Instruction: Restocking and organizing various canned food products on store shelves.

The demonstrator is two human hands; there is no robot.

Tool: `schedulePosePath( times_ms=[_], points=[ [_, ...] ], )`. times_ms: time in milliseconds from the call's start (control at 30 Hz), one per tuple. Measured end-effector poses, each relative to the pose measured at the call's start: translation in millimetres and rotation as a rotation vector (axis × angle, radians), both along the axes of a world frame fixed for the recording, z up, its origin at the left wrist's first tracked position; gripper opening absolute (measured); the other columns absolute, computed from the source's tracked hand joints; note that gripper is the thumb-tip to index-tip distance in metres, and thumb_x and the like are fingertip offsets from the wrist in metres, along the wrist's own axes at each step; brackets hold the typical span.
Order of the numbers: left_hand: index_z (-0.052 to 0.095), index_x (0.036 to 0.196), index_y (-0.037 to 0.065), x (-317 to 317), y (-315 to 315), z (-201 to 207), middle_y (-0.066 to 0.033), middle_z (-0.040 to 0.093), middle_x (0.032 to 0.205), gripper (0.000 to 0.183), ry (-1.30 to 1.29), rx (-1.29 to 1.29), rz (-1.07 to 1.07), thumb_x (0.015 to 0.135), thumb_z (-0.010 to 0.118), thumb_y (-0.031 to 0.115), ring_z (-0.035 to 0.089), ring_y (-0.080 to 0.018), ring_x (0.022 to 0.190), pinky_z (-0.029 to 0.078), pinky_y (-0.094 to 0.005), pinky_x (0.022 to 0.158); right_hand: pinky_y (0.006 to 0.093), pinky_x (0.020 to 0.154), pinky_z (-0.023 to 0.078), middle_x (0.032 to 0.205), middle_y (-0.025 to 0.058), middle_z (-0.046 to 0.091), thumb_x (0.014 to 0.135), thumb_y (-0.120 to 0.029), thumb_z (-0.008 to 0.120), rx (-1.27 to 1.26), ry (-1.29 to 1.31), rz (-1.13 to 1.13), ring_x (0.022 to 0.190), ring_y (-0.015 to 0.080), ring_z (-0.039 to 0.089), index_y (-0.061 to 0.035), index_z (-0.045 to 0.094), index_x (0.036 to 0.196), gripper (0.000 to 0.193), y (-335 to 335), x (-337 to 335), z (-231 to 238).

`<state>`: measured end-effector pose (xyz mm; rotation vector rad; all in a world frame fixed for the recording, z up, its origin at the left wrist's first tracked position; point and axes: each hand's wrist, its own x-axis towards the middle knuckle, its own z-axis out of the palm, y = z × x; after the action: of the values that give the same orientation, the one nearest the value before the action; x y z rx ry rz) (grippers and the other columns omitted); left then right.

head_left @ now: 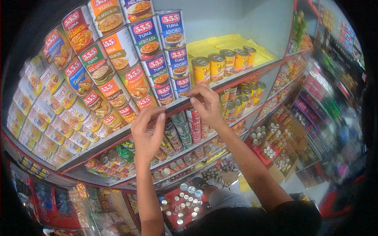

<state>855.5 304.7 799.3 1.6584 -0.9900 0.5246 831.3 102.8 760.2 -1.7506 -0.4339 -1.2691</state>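
Here, both hands are raised to the shelf edge [252, 73] at the middle of the frame. The left hand [147, 131] curls its thumb and fingers with a narrow gap, nothing visible between them; the right hand [208, 104], also slightly parted and bare, is close by the lowest blue can [182, 85], though contact cannot be told. Stacked cans [94, 62] fill the upper left; yellow cans [216, 67] stand right of centre, above.

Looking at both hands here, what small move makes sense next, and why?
Perhaps ease the right hand onto the bottom blue can at the stack's end: it appears empty, with its fingers curled close by, while the left hand sits farther off.
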Motion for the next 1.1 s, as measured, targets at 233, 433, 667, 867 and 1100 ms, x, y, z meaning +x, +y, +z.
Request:
schedulePosePath(
  times_ms=[233,433,667,867,1100],
  points=[
    [0.063,0.090,-0.002,33,-39,6,-0.0106,0.061,0.071,0.016,-0.480,-0.108,-0.067,0.075,0.060,-0.007,0.059,-0.0202,0.059,0.046,-0.0290,0.055,0.0214,0.064,0.046,0.080,0.0023,0.060,0.085,-0.002,0.055,0.285,0.215,0.160,0.073,0.0068,0.057,0.0010,0.063,0.093,0.012,-23,-59,31],
    [0.063,0.092,-0.002,50,-61,-8,-0.0110,0.060,0.070,0.021,-0.618,-0.190,-0.095,0.073,0.058,-0.010,0.057,-0.0195,0.056,0.044,-0.0283,0.051,0.0206,0.064,0.045,0.077,0.0018,0.060,0.087,-0.009,0.054,0.178,0.206,-0.079,0.070,0.0059,0.055,0.0002,0.064,0.096,0.016,-73,-80,93],
    [0.062,0.093,0.000,49,-58,-6,-0.0108,0.058,0.066,0.027,-0.617,-0.151,-0.091,0.067,0.059,-0.009,0.057,-0.0244,0.054,0.046,-0.0338,0.050,0.0220,0.068,0.045,0.083,0.0019,0.063,0.086,-0.009,0.058,-0.132,0.482,-0.077,0.074,0.0056,0.054,0.0021,0.063,0.099,0.018,-61,-64,131],
    [0.062,0.096,0.001,55,-56,-9,-0.0105,0.057,0.068,0.030,-0.621,-0.032,-0.115,0.067,0.060,-0.007,0.058,-0.0261,0.057,0.048,-0.0354,0.052,0.0320,0.081,0.048,0.097,0.0119,0.066,0.081,-0.013,0.062,-0.491,0.688,-0.209,0.087,0.0221,0.063,-0.0024,0.062,0.107,0.028,-63,-43,144],
    [0.063,0.096,0.001,51,-62,-5,-0.0125,0.061,0.079,0.032,-0.687,-0.097,-0.061,0.065,0.060,-0.008,0.061,-0.0274,0.068,0.050,-0.0363,0.060,0.0366,0.082,0.051,0.124,0.0167,0.055,0.069,-0.008,0.065,-0.909,0.908,-0.373,0.099,0.0292,0.059,-0.0086,0.043,0.134,0.069,-104,-1,161]
  ],
)
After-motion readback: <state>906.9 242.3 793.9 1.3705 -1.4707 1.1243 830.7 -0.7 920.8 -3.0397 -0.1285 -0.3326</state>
